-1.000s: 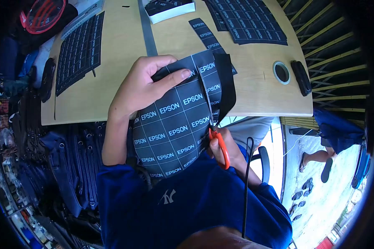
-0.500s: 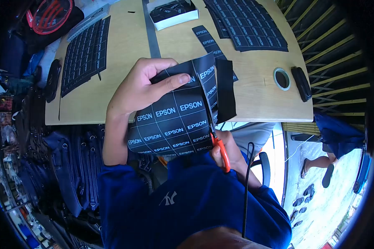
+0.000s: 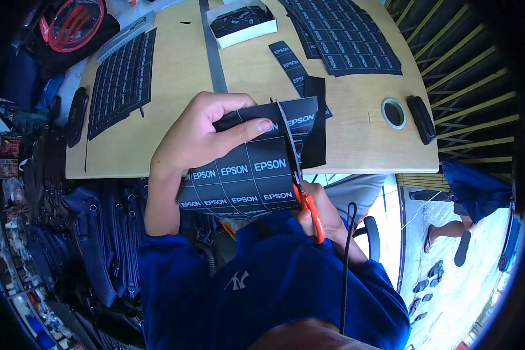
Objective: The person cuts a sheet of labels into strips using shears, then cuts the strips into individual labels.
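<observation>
My left hand [image 3: 207,131] is closed on a black sheet [image 3: 233,169] printed with a grid of white EPSON labels, thumb on top. The sheet is held up in front of the table's near edge and curves down toward my body. My right hand [image 3: 318,207] grips orange-handled scissors [image 3: 308,213], its fingers partly hidden. Their long blades lie along a grid line, with the tips reaching the sheet's far edge. Right of the blades, a strip of labels [image 3: 302,119] bends away. Behind it is a plain black piece [image 3: 316,134].
On the wooden table [image 3: 356,140] are label sheets [image 3: 361,49] at far right, more sheets [image 3: 122,81] at left, a cut strip [image 3: 289,64], a white box [image 3: 248,35] of black pieces, a metal ruler [image 3: 214,64], a tape roll [image 3: 394,112] and a black case [image 3: 421,119].
The scissors' blades now show along the sheet up to its far edge. The sheet has dropped a little toward me, and the right strip has tilted over.
</observation>
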The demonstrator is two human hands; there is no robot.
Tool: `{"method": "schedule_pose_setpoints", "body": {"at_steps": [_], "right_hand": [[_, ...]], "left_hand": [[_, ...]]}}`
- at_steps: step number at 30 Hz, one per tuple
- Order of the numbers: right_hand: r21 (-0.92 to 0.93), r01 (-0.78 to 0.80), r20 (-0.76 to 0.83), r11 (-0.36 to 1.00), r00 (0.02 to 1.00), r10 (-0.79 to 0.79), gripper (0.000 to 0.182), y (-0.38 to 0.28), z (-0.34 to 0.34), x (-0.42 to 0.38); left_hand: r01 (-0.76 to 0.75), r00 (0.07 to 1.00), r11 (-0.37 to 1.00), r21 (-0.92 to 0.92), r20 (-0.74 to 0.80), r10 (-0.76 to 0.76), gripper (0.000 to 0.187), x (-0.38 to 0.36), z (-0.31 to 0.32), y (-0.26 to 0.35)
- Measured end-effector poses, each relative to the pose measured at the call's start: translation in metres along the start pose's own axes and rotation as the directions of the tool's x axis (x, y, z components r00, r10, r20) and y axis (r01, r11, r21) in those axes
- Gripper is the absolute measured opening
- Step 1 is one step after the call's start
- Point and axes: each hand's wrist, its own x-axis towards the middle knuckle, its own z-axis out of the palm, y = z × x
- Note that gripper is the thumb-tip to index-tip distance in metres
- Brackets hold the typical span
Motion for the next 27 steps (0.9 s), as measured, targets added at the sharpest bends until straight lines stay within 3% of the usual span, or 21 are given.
{"method": "schedule_pose_setpoints", "body": {"at_steps": [10, 19, 25, 27], "right_hand": [[0.062, -0.003, -0.059, 0.998, 0.998, 0.007, 0.058, 0.005, 0.006, 0.008], [0.028, 0.127, -0.111, 0.991, 0.986, -0.123, 0.054, -0.004, 0.002, 0.021], [-0.028, 0.061, -0.114, 0.998, 0.991, -0.063, 0.048, -0.01, -0.004, 0.036], [-0.006, -0.06, -0.255, 0.998, 0.965, 0.057, 0.045, -0.012, -0.001, 0.051]], "left_hand": [[0.028, 1.0, 1.0, -0.01, 0.008, -0.028, 0.016, 0.007, -0.006, -0.001], [0.017, 1.0, 1.0, -0.014, 0.015, -0.017, 0.016, 0.014, -0.015, 0.006], [0.013, 1.0, 1.0, -0.026, -0.012, -0.014, 0.016, 0.024, -0.025, 0.006], [0.058, 0.998, 0.998, -0.018, -0.021, -0.058, 0.017, 0.033, -0.036, 0.001]]}}
